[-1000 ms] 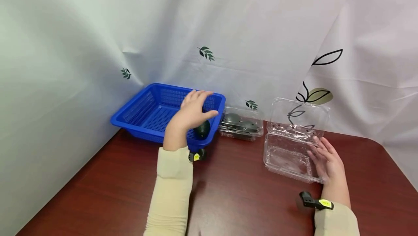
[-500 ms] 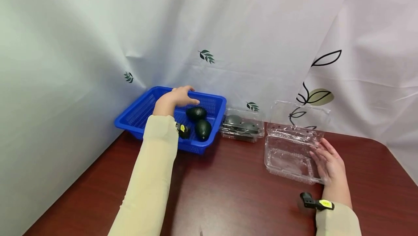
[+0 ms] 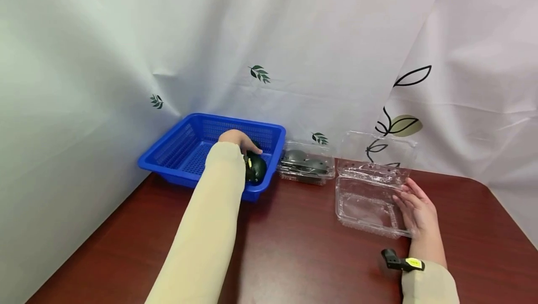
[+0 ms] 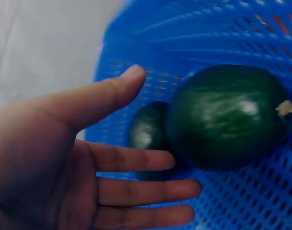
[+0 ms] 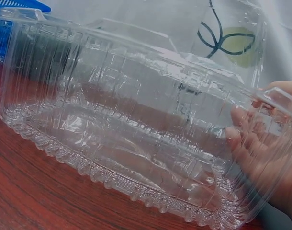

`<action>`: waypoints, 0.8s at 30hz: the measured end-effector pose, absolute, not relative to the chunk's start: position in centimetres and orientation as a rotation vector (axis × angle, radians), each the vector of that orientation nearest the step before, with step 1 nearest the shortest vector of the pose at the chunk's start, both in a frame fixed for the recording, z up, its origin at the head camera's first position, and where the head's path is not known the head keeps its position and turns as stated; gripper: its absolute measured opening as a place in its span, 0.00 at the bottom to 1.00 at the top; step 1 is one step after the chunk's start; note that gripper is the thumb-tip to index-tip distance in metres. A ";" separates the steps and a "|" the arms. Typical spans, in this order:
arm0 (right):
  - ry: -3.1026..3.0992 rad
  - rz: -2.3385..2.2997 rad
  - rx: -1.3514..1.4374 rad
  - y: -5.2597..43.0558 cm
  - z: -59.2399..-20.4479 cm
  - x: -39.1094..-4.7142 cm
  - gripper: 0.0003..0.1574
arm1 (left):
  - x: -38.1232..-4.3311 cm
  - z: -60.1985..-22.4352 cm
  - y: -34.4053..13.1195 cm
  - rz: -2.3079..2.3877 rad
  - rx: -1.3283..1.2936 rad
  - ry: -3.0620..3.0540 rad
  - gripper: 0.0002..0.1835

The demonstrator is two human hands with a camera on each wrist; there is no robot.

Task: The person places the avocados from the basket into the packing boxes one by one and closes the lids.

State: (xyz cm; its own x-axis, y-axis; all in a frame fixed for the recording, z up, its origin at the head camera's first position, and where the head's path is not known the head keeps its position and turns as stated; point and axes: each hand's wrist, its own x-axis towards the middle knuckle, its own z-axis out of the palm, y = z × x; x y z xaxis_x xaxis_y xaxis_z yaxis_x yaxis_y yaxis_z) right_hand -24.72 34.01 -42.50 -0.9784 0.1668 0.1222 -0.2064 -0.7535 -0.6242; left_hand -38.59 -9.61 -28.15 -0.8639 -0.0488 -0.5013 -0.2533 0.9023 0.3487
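My left hand [image 3: 237, 140] reaches into a blue plastic basket [image 3: 166, 169], its fingertips hidden in the head view. In the left wrist view the fingers [image 4: 136, 191] are extended and the thumb stands apart from them. Right at the fingertips lie two dark green avocados: a near one [image 4: 227, 117] with a pale stem scar, and a farther one [image 4: 148, 129] partly behind it. My right hand [image 3: 422, 215] holds the right side of a clear plastic clamshell box [image 3: 365, 230], seen with its lid raised and nothing inside. Curled fingers [image 5: 246, 129] show through its wall.
A closed clear clamshell [image 3: 308, 166] with avocados inside stands between the basket and the raised-lid box. All rest on a reddish-brown table [image 3: 294, 257]. A white printed curtain [image 3: 319, 61] hangs right behind them and along the left.
My left hand first moved left over the basket, uncovering two avocados, then came down to the right onto them. The right hand has kept its place on the box.
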 end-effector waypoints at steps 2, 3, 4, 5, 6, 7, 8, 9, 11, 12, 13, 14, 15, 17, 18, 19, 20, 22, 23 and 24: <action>-1.010 2.758 0.074 33.9 -42.4 -24.7 0.26 | -38.7 -28.8 -9.5 0.614 -0.268 2.540 0.43; -1.020 2.754 0.067 33.9 -42.4 -24.8 0.26 | -38.7 -29.1 -9.5 0.626 -0.284 2.533 0.44; -1.031 2.750 0.060 33.9 -42.3 -24.8 0.26 | -38.8 -29.4 -9.5 0.641 -0.290 2.523 0.46; -1.046 2.744 0.051 33.9 -42.2 -24.9 0.25 | -38.8 -29.6 -9.5 0.653 -0.295 2.517 0.47; -1.060 2.739 0.043 33.9 -42.2 -24.9 0.25 | -38.9 -29.8 -9.6 0.662 -0.300 2.514 0.48; -1.073 2.733 0.038 33.9 -42.1 -25.0 0.25 | -39.0 -29.9 -9.6 0.671 -0.301 2.513 0.49; -1.078 2.729 0.034 33.9 -42.1 -25.0 0.25 | -39.0 -30.1 -9.7 0.673 -0.293 2.511 0.50; -1.077 2.728 0.033 33.9 -42.1 -25.0 0.25 | -39.1 -30.2 -9.7 0.676 -0.287 2.508 0.52; -1.081 2.723 0.031 33.9 -42.1 -25.0 0.25 | -39.1 -30.4 -9.7 0.658 -0.267 2.503 0.55; -1.079 2.723 0.034 33.9 -42.1 -25.0 0.25 | -39.2 -30.6 -9.7 0.638 -0.251 2.494 0.56; -1.078 2.724 0.036 33.9 -42.1 -25.0 0.25 | -39.2 -30.7 -9.8 0.615 -0.233 2.489 0.57; -1.075 2.726 0.038 33.9 -42.2 -25.0 0.26 | -39.2 -30.8 -9.8 0.591 -0.211 2.482 0.58; -1.076 2.725 0.038 33.8 -42.3 -25.0 0.26 | -39.2 -31.0 -9.8 0.568 -0.193 2.478 0.58; -1.080 2.723 0.035 33.8 -42.3 -25.1 0.26 | -39.3 -31.2 -9.8 0.549 -0.161 2.451 0.57; -1.078 2.722 0.033 33.8 -42.4 -25.1 0.26 | -39.4 -31.3 -9.8 0.542 -0.147 2.444 0.56; -1.079 2.719 0.031 33.8 -42.4 -25.1 0.26 | -39.5 -31.3 -9.8 0.534 -0.135 2.442 0.56; -1.079 2.716 0.032 33.9 -42.4 -25.1 0.26 | -39.6 -31.4 -9.8 0.532 -0.125 2.436 0.56; -1.081 2.711 0.029 34.0 -42.4 -25.1 0.25 | -39.8 -31.5 -9.7 0.533 -0.111 2.419 0.55; -1.081 2.709 0.028 34.0 -42.4 -25.1 0.25 | -39.9 -31.5 -9.6 0.531 -0.103 2.411 0.54; -1.086 2.704 0.023 34.0 -42.4 -25.1 0.25 | -40.0 -31.6 -9.6 0.532 -0.101 2.416 0.54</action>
State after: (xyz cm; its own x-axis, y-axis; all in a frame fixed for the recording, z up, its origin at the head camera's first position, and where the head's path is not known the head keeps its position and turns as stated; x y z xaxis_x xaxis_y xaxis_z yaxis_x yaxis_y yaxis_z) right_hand -25.11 34.05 -42.42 -0.9742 0.2033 0.0983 -0.2148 -0.7001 -0.6809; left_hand -40.00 -9.56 -31.59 -0.7838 0.0616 -0.6179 -0.2037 0.9145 0.3496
